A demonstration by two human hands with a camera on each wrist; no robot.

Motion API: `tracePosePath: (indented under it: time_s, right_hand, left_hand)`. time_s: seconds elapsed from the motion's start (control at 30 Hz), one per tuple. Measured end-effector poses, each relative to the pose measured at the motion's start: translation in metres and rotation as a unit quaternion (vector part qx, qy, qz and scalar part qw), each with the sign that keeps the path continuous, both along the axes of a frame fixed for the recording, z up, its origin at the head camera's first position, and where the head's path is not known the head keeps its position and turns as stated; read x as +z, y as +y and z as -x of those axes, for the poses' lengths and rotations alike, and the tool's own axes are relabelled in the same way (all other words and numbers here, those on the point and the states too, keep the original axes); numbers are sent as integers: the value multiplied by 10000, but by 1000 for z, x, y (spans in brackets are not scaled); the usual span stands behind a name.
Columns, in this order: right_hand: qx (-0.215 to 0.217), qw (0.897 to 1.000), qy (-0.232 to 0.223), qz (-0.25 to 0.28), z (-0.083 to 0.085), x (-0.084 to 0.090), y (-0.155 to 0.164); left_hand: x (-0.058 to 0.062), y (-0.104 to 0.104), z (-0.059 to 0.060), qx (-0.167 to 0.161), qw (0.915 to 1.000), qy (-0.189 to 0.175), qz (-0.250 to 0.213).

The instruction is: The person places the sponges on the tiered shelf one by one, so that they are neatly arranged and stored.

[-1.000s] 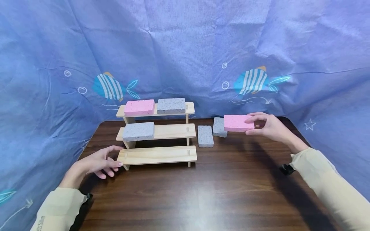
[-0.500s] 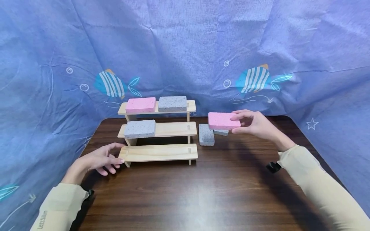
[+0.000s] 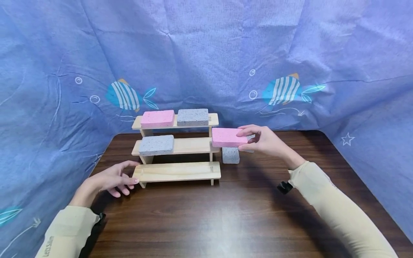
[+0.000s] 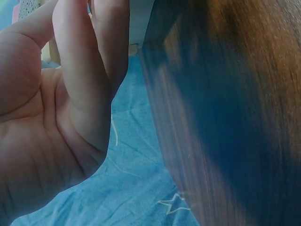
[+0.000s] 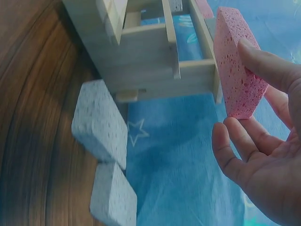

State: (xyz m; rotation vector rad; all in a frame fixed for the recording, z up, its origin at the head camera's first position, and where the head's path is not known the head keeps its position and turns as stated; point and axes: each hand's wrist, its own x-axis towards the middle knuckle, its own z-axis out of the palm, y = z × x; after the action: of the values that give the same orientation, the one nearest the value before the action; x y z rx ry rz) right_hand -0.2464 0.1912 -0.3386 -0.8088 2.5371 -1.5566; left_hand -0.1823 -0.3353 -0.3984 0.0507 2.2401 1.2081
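Observation:
My right hand (image 3: 266, 141) pinches the right end of a pink sponge (image 3: 227, 137) between thumb and fingers. The sponge is in the air, overlapping the right end of the middle tier in the head view; the right wrist view shows its porous face. A three-tier wooden stand (image 3: 177, 172) is on the table, its bottom tier bare. My left hand (image 3: 108, 179) grips that tier's left end, thumb at the front corner and index finger behind. A pink sponge (image 3: 157, 118) and a grey sponge (image 3: 193, 117) lie on the top tier, another grey sponge (image 3: 156, 144) on the middle tier's left.
Right of the stand, two grey sponges lie on the brown wooden table (image 3: 193, 222), a nearer one (image 3: 230, 156) and a farther one (image 5: 115, 195) partly hidden behind my right hand in the head view. A blue fish-print cloth (image 3: 206, 64) hangs behind and around the table.
My right hand has carried the pink sponge leftward, from above the loose grey sponges to the stand's right end. The left hand stays at the bottom tier.

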Motion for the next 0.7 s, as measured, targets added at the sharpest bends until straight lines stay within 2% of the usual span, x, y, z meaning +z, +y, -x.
tracePosePath:
  time_s: [0.17, 0.27, 0.4, 0.7]
  right_hand:
    - [87, 9999, 94, 93, 3, -3, -17]
    - [166, 9997, 101, 139, -1, 4, -29]
    - [235, 9994, -6, 256, -9, 15, -45]
    - [374, 9977, -165, 543, -13, 15, -61]
  left_hand:
    - [-1, -1, 0, 24, 10000, 26, 18]
    - [-1, -1, 1, 60, 10000, 7, 34]
    - [-1, -1, 1, 94, 9999, -4, 65]
    - [-2, 0, 1, 99, 9999, -29, 67]
